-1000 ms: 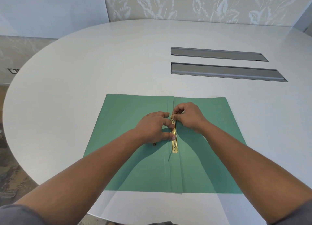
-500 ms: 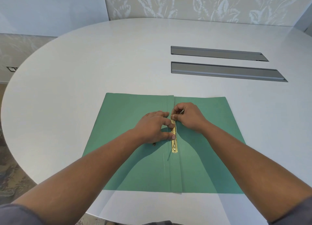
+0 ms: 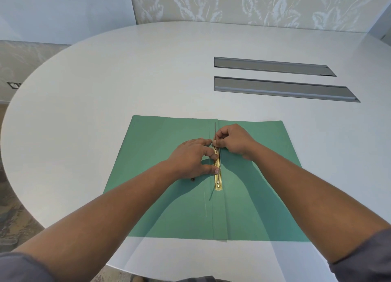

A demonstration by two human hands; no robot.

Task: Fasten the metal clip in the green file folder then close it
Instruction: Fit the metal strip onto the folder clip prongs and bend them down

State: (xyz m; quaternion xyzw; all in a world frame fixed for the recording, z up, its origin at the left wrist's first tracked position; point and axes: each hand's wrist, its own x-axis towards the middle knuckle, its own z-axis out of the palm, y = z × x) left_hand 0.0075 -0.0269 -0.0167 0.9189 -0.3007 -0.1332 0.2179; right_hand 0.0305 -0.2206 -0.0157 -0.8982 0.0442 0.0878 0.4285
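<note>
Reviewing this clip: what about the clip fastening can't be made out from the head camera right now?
- Far end of the gold metal clip bar: covered by the fingers of the left hand and the right hand.
- What the right hand pinches: too small to tell.
- Small dark object on the open green file folder, beside the left wrist: too small to identify.
- Whether the clip is locked: hidden under the hands.

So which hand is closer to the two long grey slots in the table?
Right hand. It lies just below the grey slots, on the folder's right half; the left hand is farther left.
</note>
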